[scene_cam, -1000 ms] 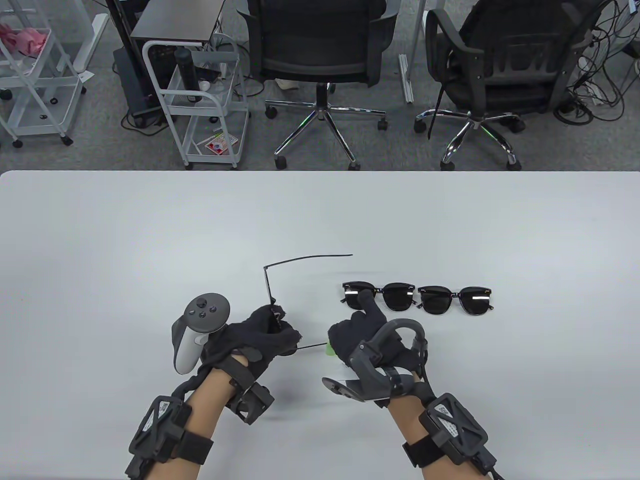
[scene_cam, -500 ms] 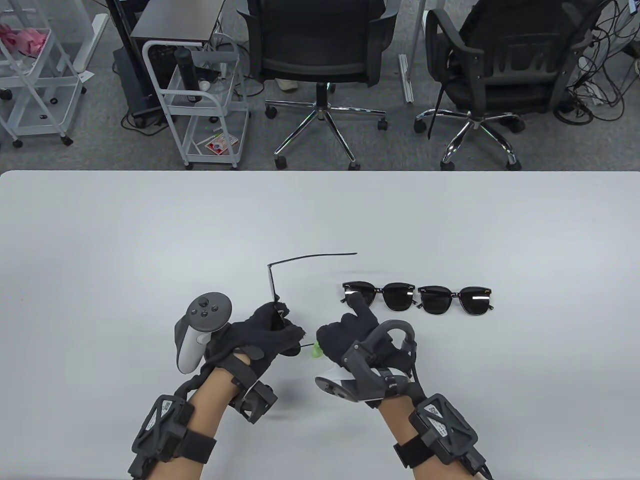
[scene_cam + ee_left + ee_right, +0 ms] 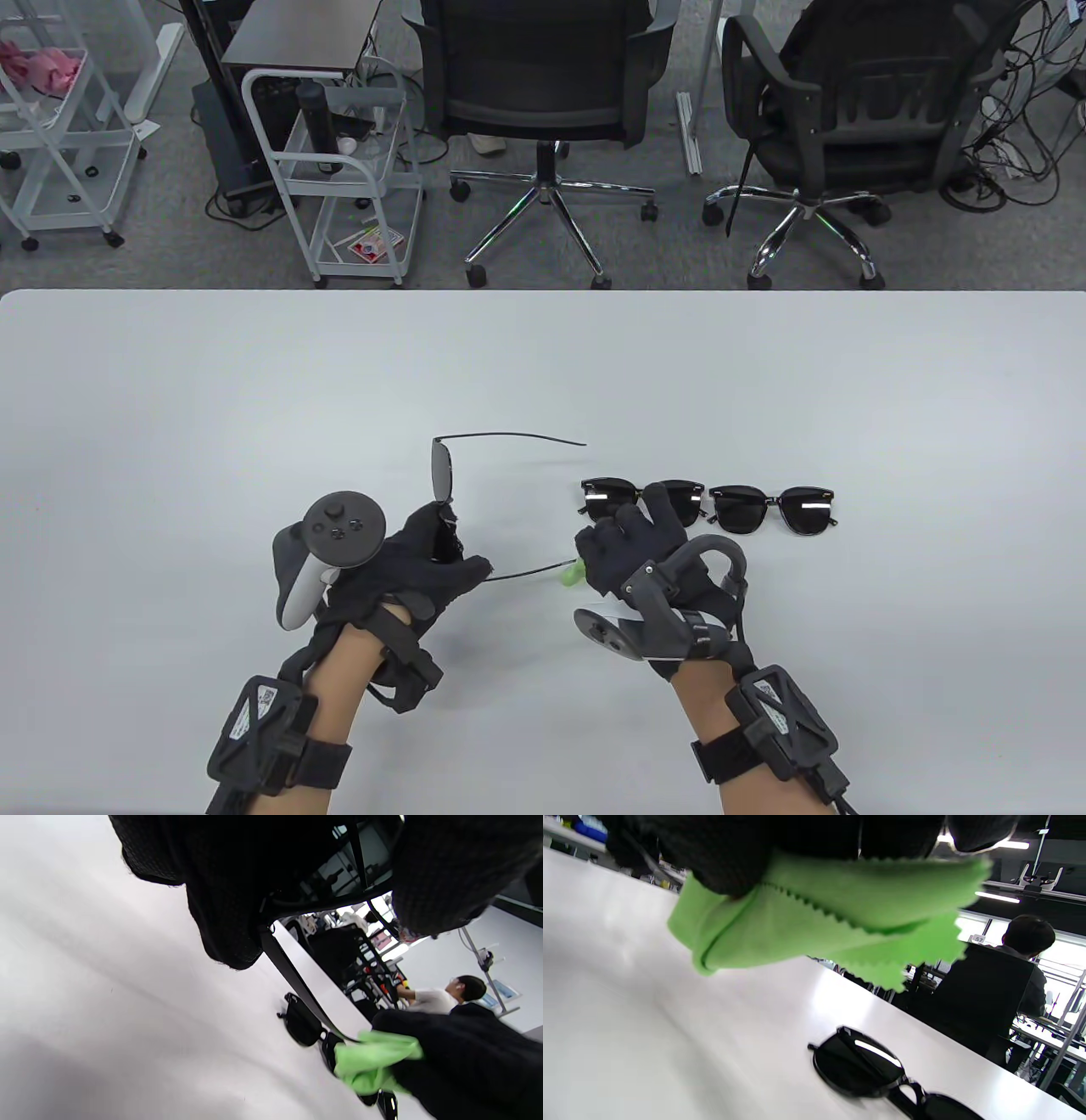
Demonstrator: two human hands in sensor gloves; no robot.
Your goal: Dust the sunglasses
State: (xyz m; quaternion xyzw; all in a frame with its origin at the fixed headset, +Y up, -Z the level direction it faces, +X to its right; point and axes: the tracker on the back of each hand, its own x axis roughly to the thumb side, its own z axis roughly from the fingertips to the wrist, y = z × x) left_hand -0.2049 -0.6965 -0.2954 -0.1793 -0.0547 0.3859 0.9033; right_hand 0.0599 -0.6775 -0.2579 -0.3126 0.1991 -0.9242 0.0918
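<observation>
Table view, held sunglasses [image 3: 444, 484] temples pointing right

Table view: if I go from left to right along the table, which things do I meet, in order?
left hand → open sunglasses it grips → green cloth → right hand → folded sunglasses on the table → second folded sunglasses

The far half of the bench [image 3: 543, 365] is bare, and so is its left side, so a hand could move there. On the right, two folded sunglasses [image 3: 643, 501] [image 3: 772, 508] lie side by side and are in the way. Two long thin arms of the held sunglasses [image 3: 509, 437] stick out in the middle.
</observation>
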